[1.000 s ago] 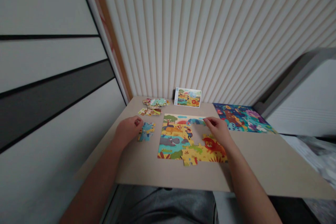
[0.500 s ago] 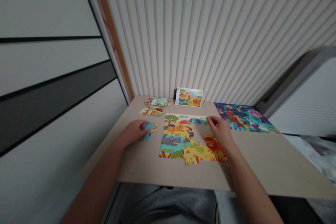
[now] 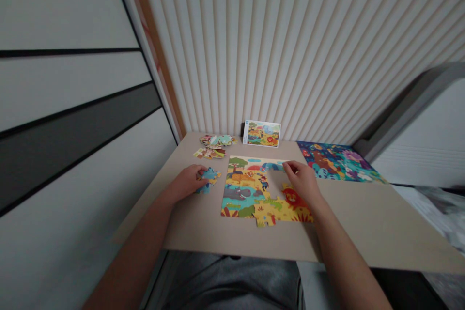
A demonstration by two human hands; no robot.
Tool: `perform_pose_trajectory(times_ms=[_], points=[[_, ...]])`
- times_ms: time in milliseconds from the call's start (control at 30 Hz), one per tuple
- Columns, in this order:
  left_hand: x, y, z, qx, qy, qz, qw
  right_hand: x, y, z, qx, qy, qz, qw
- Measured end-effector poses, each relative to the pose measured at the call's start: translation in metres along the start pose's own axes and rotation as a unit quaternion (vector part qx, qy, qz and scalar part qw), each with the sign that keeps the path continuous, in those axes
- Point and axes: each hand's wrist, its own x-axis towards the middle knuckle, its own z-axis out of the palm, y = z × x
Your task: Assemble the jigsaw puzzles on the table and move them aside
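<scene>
Loose blue puzzle pieces [image 3: 210, 175] are gripped between the thumb and fingers of my left hand [image 3: 188, 183], left of the puzzle. A partly assembled animal puzzle [image 3: 241, 193] lies flat on the table, with a gap in its upper right middle. Over the puzzle's upper right edge, my right hand [image 3: 302, 179] has thumb and fingertips pinched together beside the blue elephant part. Whatever sits between those fingertips is too small to make out. One yellow piece [image 3: 264, 215] juts past the puzzle's lower edge.
Puzzle pieces are piled [image 3: 218, 141] at the table's back left, with a few more [image 3: 209, 153] in front. A picture card [image 3: 261, 133] leans upright at the back. Another, dark blue puzzle [image 3: 337, 162] lies at the right. A pleated wall [image 3: 254, 48] rises behind the table [image 3: 196, 232].
My right hand has shifted slightly left along the puzzle's top edge. The blue pieces in my left hand have moved a little up and to the right.
</scene>
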Motion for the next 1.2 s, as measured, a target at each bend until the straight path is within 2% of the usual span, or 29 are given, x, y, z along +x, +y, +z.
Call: perform_pose_trajectory(times_ms=[233, 600, 833, 1200], points=[[0.0, 0.003, -0.002, -0.017, -0.014, -0.001, 1.0, -0.001, -0.003, 0.0, 0.004, -0.012, 0.001, 1.0], [-0.002, 0.009, -0.006, -0.099, -0.032, 0.008, 0.995, -0.001, -0.002, 0.001, 0.028, -0.016, 0.006, 0.999], [-0.002, 0.012, -0.005, -0.222, -0.047, -0.05, 0.973, -0.001, -0.003, 0.002, 0.031, -0.025, 0.002, 0.999], [0.0, 0.023, -0.003, -0.315, -0.04, -0.027, 0.948, -0.001, -0.008, 0.002, 0.038, -0.034, 0.0, 0.999]])
